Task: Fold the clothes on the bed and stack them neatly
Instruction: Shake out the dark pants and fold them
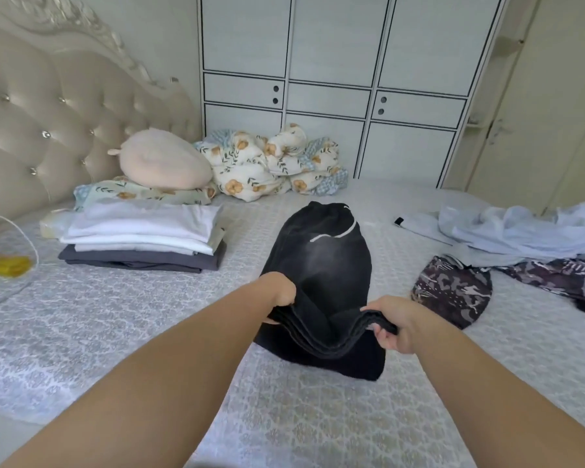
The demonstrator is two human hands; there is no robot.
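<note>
Holding: both grips pinching the near folded edge of black pants [321, 265], left hand [279, 293], right hand [394, 324]
Pants: lying mid-bed [115, 315], far end flat
Left: folded stack [142, 236]
Right: unfolded pale shirt [507, 228], camouflage garment [453, 292]

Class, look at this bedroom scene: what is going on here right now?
A person is folding a black garment on the bed. The left hand and right hand each grip its near folded edge, lifted off the bed. A folded stack of white and grey clothes sits to the left. A pale blue garment and a patterned one lie unfolded on the right.
</note>
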